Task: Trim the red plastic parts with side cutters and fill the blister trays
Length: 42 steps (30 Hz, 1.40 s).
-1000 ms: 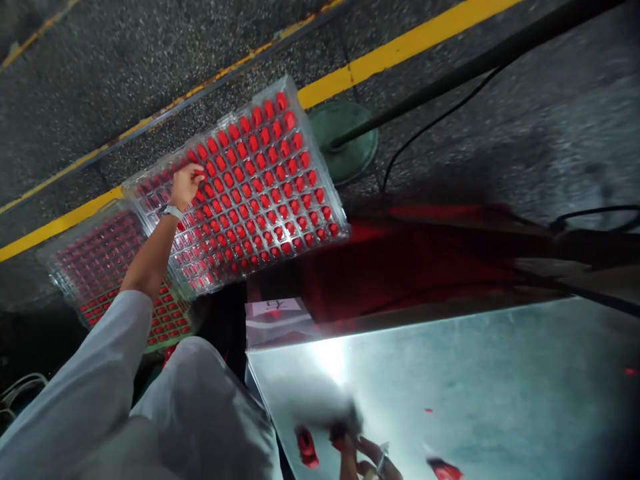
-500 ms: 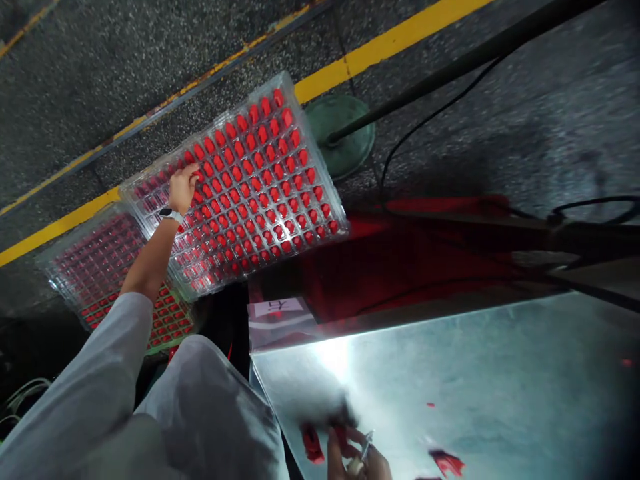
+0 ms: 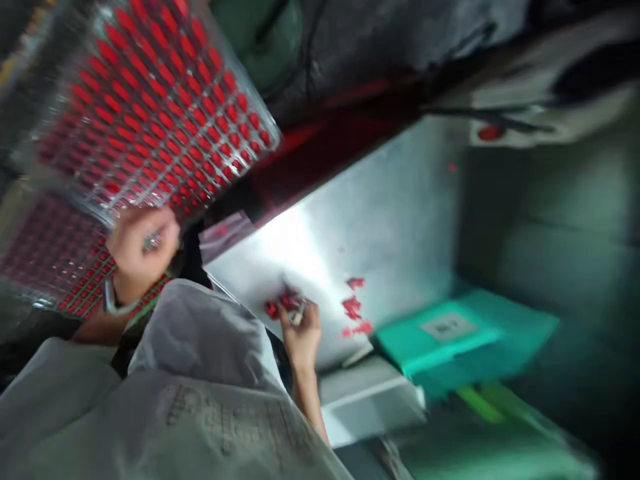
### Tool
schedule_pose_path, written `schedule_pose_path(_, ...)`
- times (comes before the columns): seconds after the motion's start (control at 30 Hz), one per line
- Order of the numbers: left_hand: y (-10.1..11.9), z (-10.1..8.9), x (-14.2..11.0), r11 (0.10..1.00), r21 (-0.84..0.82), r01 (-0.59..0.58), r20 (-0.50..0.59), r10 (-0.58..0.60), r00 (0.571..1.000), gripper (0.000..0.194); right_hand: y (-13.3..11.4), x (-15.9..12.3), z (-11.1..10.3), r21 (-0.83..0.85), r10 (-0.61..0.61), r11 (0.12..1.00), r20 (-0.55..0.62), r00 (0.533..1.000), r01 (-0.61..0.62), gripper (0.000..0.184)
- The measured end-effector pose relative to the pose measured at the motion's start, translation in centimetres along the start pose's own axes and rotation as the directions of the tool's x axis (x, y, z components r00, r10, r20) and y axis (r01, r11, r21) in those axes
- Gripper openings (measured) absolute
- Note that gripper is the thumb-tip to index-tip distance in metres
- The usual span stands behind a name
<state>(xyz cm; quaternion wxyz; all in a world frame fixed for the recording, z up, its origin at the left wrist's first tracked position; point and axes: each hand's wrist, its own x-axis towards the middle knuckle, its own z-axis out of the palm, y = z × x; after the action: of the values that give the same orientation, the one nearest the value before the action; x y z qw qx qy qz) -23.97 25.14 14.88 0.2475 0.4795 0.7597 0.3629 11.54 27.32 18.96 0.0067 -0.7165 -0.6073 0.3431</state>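
Note:
The picture is smeared by motion. My left hand (image 3: 140, 243) is pulled back near my body, fingers curled around a small thing I cannot make out, just below the near edge of a clear plastic tray (image 3: 150, 100) filled with several rows of red parts. A second such tray (image 3: 45, 260) lies under it at the left. My right hand (image 3: 303, 327) rests on a shiny metal plate (image 3: 390, 220), closed on a small silvery tool, touching a few red parts (image 3: 280, 305). More red bits (image 3: 353, 307) lie loose on the plate.
A teal block (image 3: 450, 340) with a grey label sits at the plate's near right corner. A pale ledge (image 3: 365, 400) runs below the plate. Dark floor and a green round base (image 3: 265, 40) lie beyond the trays. My grey sleeve and lap fill the lower left.
My left hand has left the upper tray's cells and drawn back toward me. The view has swung down and right, bringing my right hand and the teal block into sight.

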Motion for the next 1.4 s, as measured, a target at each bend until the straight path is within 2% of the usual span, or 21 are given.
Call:
schedule_pose_path(0.03, 3.5, 0.7, -1.9, 0.969, -0.044, -0.243, 0.13, 0.246, 0.96, 0.049, 0.2, -0.2, 0.2, 0.016, 0.0, 1.0, -0.003, 1.0, 0.0, 0.03)
schedule_pose_path(0.07, 6.6, 1.7, -3.6, 0.902, -0.126, -0.413, 0.32, 0.431, 0.844, 0.044, 0.5, -0.3, 0.3, 0.034, -0.006, 0.999, -0.004, 1.0, 0.007, 0.027)
schedule_pose_path(0.1, 9.1, 3.0, -5.0, 0.847, -0.173, -0.503, 0.427, 0.525, 0.736, 0.037, 0.7, -0.4, 0.3, 0.055, -0.014, 0.998, -0.01, 1.0, 0.015, 0.025)
schedule_pose_path(0.13, 10.9, 4.6, -6.2, 0.813, -0.17, -0.557, 0.515, 0.555, 0.653, 0.032, 0.9, -0.4, 0.4, 0.075, -0.026, 0.997, -0.02, 0.999, 0.027, 0.023)
schedule_pose_path(0.17, 12.1, 6.2, -7.1, 0.794, -0.147, -0.59, 0.581, 0.552, 0.598, 0.031, 1.1, -0.5, 0.3, 0.094, -0.039, 0.995, -0.033, 0.999, 0.042, 0.022)
schedule_pose_path(0.23, 12.7, 9.3, -8.1, 0.785, -0.063, -0.616, 0.664, 0.494, 0.561, 0.032, 1.3, -0.6, 0.4, 0.119, -0.066, 0.99, -0.064, 0.996, 0.073, 0.02)
schedule_pose_path(0.3, 12.1, 11.5, -8.4, 0.781, -0.033, -0.624, 0.71, 0.458, 0.535, 0.028, 1.6, -0.7, 0.4, 0.126, -0.091, 0.987, -0.086, 0.992, 0.101, 0.02)
schedule_pose_path(0.4, 11.4, 12.4, -8.3, 0.774, -0.043, -0.631, 0.745, 0.446, 0.496, 0.017, 2.3, -0.6, 0.5, 0.122, -0.126, 0.983, -0.086, 0.988, 0.136, 0.02)
schedule_pose_path(0.47, 11.7, 11.6, -7.8, 0.776, -0.051, -0.628, 0.735, 0.455, 0.503, 0.015, 2.7, -0.5, 0.4, 0.123, -0.153, 0.979, -0.082, 0.985, 0.162, 0.022)
schedule_pose_path(0.53, 12.1, 9.9, -6.8, 0.797, -0.059, -0.601, 0.67, 0.478, 0.567, 0.018, 3.1, -0.2, 0.3, 0.13, -0.18, 0.973, -0.09, 0.98, 0.191, 0.025)
schedule_pose_path(0.57, 12.0, 8.9, -6.1, 0.821, -0.05, -0.569, 0.614, 0.475, 0.631, 0.022, 3.3, 0.1, 0.2, 0.132, -0.192, 0.97, -0.099, 0.976, 0.204, 0.026)
schedule_pose_path(0.67, 9.0, 5.3, -3.5, 0.928, 0.112, -0.357, 0.302, 0.31, 0.901, 0.033, 3.7, 0.7, 0.2, 0.137, -0.23, 0.96, -0.108, 0.967, 0.243, 0.028)
schedule_pose_path(0.7, 6.8, 4.0, -2.5, 0.955, 0.186, -0.232, 0.152, 0.205, 0.967, 0.032, 3.7, 0.8, 0.2, 0.137, -0.243, 0.957, -0.106, 0.964, 0.256, 0.028)
schedule_pose_path(0.73, 4.2, 2.9, -1.6, 0.964, 0.25, -0.086, -0.007, 0.091, 0.996, 0.029, 3.7, 0.9, 0.2, 0.133, -0.256, 0.954, -0.103, 0.961, 0.268, 0.028)
schedule_pose_path(0.77, 1.2, 1.9, -0.7, 0.955, 0.288, 0.072, -0.143, -0.032, 0.989, 0.026, 3.7, 0.9, 0.2, 0.126, -0.268, 0.952, -0.101, 0.958, 0.279, 0.028)
schedule_pose_path(0.83, -5.2, 0.9, 0.9, 0.897, 0.252, 0.362, -0.271, -0.293, 0.917, 0.023, 3.5, 1.0, 0.2, 0.106, -0.29, 0.948, -0.097, 0.952, 0.3, 0.028)
schedule_pose_path(0.93, -13.3, 1.5, 2.3, 0.851, 0.216, 0.479, -0.264, -0.422, 0.867, 0.012, 3.3, 1.2, -0.1, 0.073, -0.321, 0.942, -0.087, 0.943, 0.327, 0.031)
schedule_pose_path(1.03, -17.9, 2.9, 2.5, 0.827, 0.189, 0.53, -0.257, -0.479, 0.839, 0.008, 3.2, 1.5, -0.5, 0.046, -0.338, 0.939, -0.081, 0.938, 0.342, 0.035)
schedule_pose_path(1.2, -20.2, 4.1, 2.9, 0.819, 0.151, 0.553, -0.253, -0.509, 0.823, 0.012, 2.7, 1.6, -0.9, 0.013, -0.341, 0.939, -0.052, 0.939, 0.342, 0.043)
schedule_pose_path(1.3, -20.2, 4.3, 3.7, 0.835, 0.136, 0.532, -0.221, -0.498, 0.838, 0.01, 2.4, 1.6, -0.9, -0.005, -0.351, 0.936, -0.034, 0.936, 0.351, 0.041)
schedule_pose_path(1.4, -19.2, 4.1, 4.4, 0.841, 0.125, 0.526, -0.245, -0.487, 0.838, 0.012, 2.3, 1.7, -1.0, -0.015, -0.356, 0.935, -0.04, 0.934, 0.355, 0.039)
